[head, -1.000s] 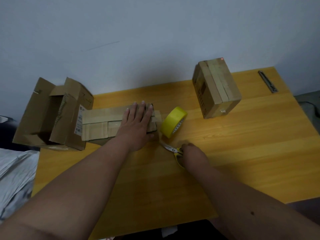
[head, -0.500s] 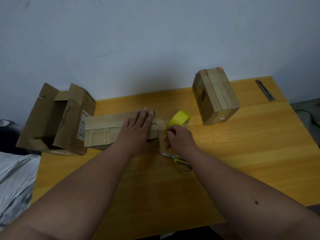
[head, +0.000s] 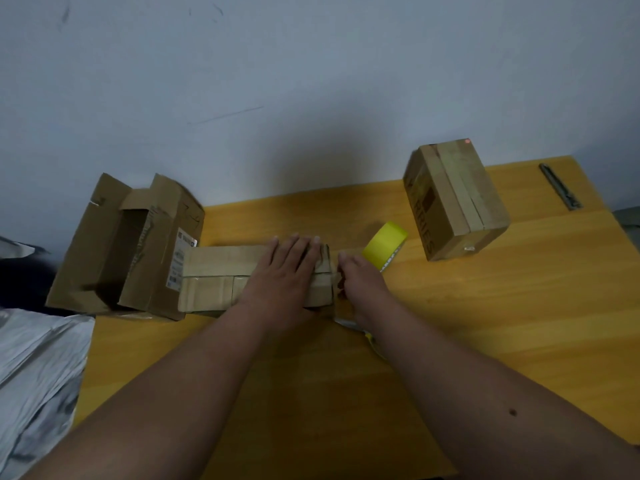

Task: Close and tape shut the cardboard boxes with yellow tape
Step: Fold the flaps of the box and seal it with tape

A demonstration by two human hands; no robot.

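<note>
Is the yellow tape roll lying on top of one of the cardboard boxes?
No, the yellow tape roll stands on the wooden table.

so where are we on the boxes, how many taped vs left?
Done: the upright box far right looks closed, with tape strips over its top. In hand: the left hand presses flat on the low middle box while the right hand works at its right end beside the yellow tape roll. Left: the box at the left edge lies with flaps open, untaped.
</note>
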